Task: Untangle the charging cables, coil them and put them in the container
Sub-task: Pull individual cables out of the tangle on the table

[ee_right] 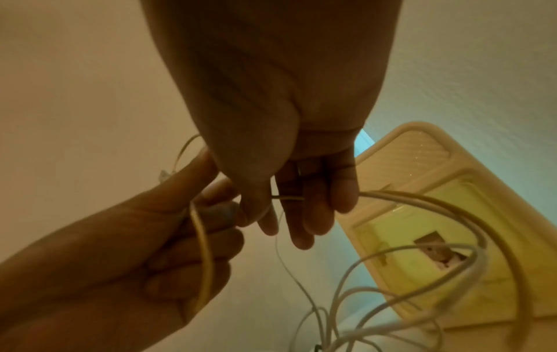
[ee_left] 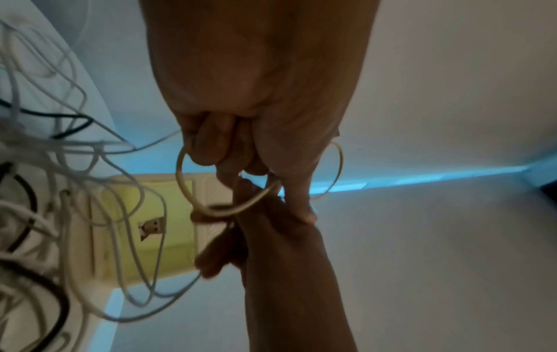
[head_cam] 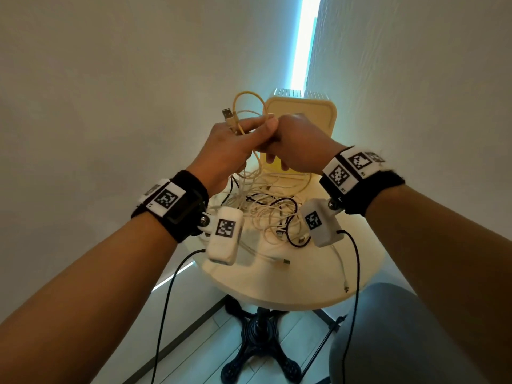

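Note:
Both hands are raised together above the round table (head_cam: pixel 277 289). My left hand (head_cam: pixel 259 130) grips a few loops of a pale yellow charging cable (head_cam: pixel 249 102), whose USB plug (head_cam: pixel 227 113) sticks up beside the thumb. The right hand (head_cam: pixel 277 146) pinches the same cable close against the left; in the right wrist view the cable (ee_right: pixel 401 197) runs out past the right hand (ee_right: pixel 286 204). Seen from the left wrist, the left hand (ee_left: pixel 241 164) curls round a loop (ee_left: pixel 184 190). The rest hangs into a tangle of white and black cables (head_cam: pixel 266 209). The cream container (head_cam: pixel 324 115) stands behind.
The table stands in a corner between two white walls, on a black pedestal foot (head_cam: pixel 260 345). A grey seat (head_cam: pixel 401 342) is at the lower right. Loose plug ends (head_cam: pixel 285 262) lie near the table's front. Black leads (head_cam: pixel 166 300) hang from the wrist cameras.

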Demonstrator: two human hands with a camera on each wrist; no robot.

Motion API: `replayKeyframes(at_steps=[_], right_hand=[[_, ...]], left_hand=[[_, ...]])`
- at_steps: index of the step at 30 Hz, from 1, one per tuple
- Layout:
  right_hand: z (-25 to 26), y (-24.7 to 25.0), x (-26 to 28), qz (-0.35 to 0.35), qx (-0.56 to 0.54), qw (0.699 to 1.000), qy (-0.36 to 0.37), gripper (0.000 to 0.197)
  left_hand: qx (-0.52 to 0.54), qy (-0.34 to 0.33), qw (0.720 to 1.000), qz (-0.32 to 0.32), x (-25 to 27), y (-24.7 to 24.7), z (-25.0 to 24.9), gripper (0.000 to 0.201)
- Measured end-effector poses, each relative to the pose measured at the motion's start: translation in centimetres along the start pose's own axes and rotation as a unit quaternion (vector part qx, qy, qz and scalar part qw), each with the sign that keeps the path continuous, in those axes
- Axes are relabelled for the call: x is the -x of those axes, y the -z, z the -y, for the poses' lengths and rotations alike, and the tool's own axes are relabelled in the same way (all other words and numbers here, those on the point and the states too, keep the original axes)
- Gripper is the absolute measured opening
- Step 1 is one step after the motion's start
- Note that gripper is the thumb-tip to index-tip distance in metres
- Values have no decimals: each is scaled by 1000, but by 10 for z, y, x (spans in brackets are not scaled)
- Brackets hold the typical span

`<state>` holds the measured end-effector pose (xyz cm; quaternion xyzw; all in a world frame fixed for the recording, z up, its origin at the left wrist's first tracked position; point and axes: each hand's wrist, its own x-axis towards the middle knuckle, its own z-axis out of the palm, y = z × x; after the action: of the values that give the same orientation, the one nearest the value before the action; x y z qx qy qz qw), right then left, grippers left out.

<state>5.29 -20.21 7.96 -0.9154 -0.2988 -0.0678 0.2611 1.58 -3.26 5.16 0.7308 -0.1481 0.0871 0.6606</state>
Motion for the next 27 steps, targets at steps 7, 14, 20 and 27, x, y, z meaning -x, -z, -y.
replayKeyframes(at_steps=[7,14,20,27], right_hand=[[-30,-9,6,-9,19,998,-62,21],[-70,-6,20,21,2,987,-160,29],[-42,14,7,-48,18,996,-74,36],[-15,12,11,-65,21,998,14,37]], left_hand=[[87,-9,992,-92,-2,8,-9,34],[185,9,979,-83,-5,39,-20,43],[-33,72,995,-60,0,24,9,32],[-36,92,995,-15,5,4,10,44]])
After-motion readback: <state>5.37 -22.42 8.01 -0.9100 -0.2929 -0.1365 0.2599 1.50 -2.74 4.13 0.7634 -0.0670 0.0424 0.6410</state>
